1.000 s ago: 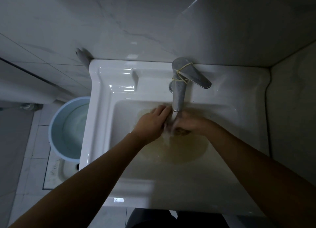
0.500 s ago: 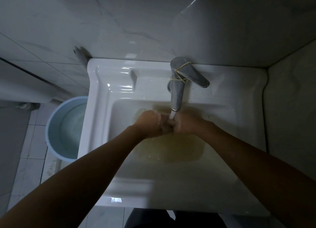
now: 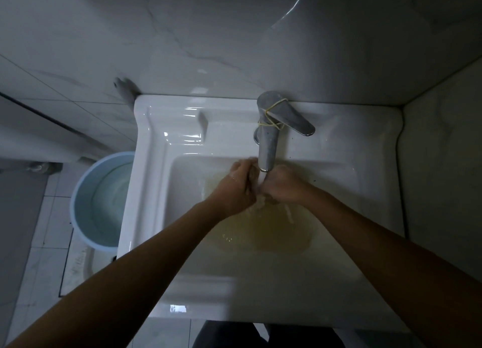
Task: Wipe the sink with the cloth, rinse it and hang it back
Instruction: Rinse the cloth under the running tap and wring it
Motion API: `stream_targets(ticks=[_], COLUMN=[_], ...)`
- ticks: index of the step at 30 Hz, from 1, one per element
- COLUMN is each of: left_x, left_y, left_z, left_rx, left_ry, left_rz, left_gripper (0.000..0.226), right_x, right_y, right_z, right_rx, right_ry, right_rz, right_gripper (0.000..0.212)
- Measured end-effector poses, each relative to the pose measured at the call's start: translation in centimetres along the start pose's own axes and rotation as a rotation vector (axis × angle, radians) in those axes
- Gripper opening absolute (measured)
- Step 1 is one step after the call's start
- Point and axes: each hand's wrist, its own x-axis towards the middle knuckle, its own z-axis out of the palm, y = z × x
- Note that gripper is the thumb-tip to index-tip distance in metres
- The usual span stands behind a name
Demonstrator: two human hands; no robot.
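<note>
Blue bucket (image 3: 104,204) off left, then the left hand (image 3: 234,188) meets the right hand (image 3: 284,186) under the tap (image 3: 268,144), both grips curled on the mostly hidden cloth (image 3: 262,200), so the stream flushes it over the sink (image 3: 365,144) and its yellowish pool.
</note>
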Motion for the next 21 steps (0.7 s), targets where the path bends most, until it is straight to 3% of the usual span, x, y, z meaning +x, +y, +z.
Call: stream_targets(ticks=[2,5,7,11,14,17,21], left_x=[-0.4,-0.3,0.2,0.5,0.3,-0.2,-0.6], left_y=[-0.1,1.1,1.7,2.1,2.3,2.4,1.7], left_z=[0.8,0.6,0.0,-0.7,-0.7,0.0,0.5], left_rx=[0.261,0.422,0.552,0.817,0.816,0.804,0.701], left_ry=[-0.044,-0.016,-0.028,-0.145,-0.237,-0.302,-0.278], left_rz=[0.106,0.112,0.084,0.022,-0.033,-0.071,-0.123], left_gripper=[0.061,0.037,0.030,0.020,0.016,0.026,0.023], right_x=[-0.3,-0.8,-0.7,-1.8,-2.0,-2.2,-2.2], right_y=[-0.5,-1.2,-1.4,-2.2,-1.8,-1.5,-1.1], right_z=[-0.4,-0.1,0.6,1.1,2.2,3.0,3.6], right_rx=[0.050,-0.020,-0.148,-0.401,-0.483,-0.523,-0.613], right_ry=[-0.103,-0.236,-0.217,-0.075,-0.030,-0.048,-0.028], right_rz=[0.034,0.011,-0.026,-0.061,-0.072,-0.121,-0.221], right_gripper=[0.016,0.022,0.040,0.030,0.026,0.034,0.032])
